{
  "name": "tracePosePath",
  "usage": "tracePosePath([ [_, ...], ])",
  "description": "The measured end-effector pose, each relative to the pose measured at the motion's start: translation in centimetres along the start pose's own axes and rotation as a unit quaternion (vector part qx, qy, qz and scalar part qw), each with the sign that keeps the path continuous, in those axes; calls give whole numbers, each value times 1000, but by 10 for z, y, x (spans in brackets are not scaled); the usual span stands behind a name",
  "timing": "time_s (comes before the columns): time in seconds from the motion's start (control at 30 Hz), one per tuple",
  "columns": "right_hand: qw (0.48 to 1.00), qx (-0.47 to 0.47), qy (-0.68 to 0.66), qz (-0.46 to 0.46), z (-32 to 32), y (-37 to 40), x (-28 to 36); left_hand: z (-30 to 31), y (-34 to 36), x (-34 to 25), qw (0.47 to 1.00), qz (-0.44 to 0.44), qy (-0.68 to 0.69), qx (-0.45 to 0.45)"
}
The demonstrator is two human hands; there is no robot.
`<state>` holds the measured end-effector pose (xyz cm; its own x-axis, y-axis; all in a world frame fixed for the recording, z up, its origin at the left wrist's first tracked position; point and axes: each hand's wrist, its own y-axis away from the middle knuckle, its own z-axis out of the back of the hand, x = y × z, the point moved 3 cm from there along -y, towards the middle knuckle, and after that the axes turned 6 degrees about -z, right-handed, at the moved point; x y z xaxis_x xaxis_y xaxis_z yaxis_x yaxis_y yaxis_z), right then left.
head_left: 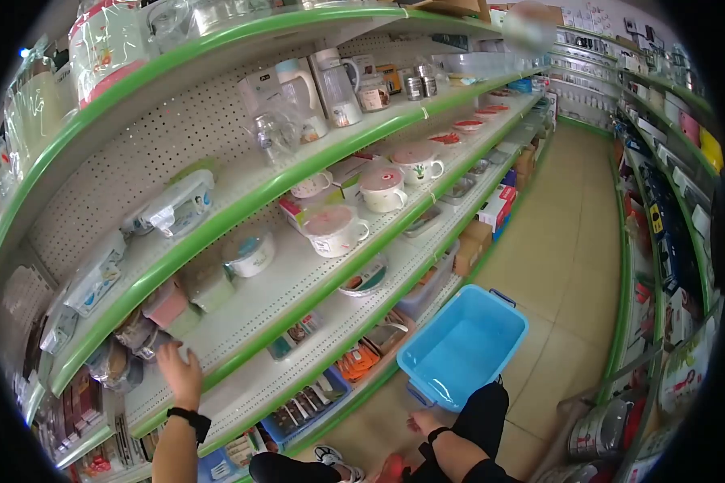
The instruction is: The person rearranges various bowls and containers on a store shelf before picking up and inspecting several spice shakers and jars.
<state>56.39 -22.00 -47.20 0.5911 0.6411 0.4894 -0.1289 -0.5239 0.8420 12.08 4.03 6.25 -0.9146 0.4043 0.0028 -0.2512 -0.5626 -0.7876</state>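
My left hand [179, 373], with a dark band at the wrist, reaches over a middle shelf with its fingers apart and nothing in them. Just beyond its fingertips are clear food containers [149, 344] and a dark-filled clear container [114, 366]. A pink container [166, 303] sits a little behind them. Low by my knee, my right hand [428, 421] has its fingers curled in, and I see nothing in them. Close above that hand stands a light blue plastic basin [463, 346] on the floor, its inside bare. My right hand appears apart from the basin.
Green-edged shelves [298, 302] run along my left, bearing lidded enamel mugs [334, 232], a white bowl [250, 253] and pitchers [337, 88]. A blue tray [308, 402] holds small goods on the bottom shelf. The tiled aisle [560, 209] leads away between shelves; more goods stand at right.
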Motion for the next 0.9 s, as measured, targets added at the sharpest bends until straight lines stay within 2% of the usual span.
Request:
tracePosePath([
  [0.17,1000,-23,0,16,4,7,-1,-60,-34,-84,990,-49,86,99],
  [0.3,1000,-22,-10,-6,1,13,0,-98,-41,-128,993,-64,11,96],
  [0.43,1000,-16,-15,-3,-4,19,2,-109,-37,-138,984,-34,-84,156],
  [0.67,999,-4,32,-18,4,9,-2,-107,-38,-139,986,-8,-48,162],
  [0.7,999,-3,36,-29,6,9,-5,-109,-37,-138,991,-34,-55,120],
  [0.9,997,5,47,-64,33,-23,-27,-103,-40,-139,980,-8,-43,194],
])
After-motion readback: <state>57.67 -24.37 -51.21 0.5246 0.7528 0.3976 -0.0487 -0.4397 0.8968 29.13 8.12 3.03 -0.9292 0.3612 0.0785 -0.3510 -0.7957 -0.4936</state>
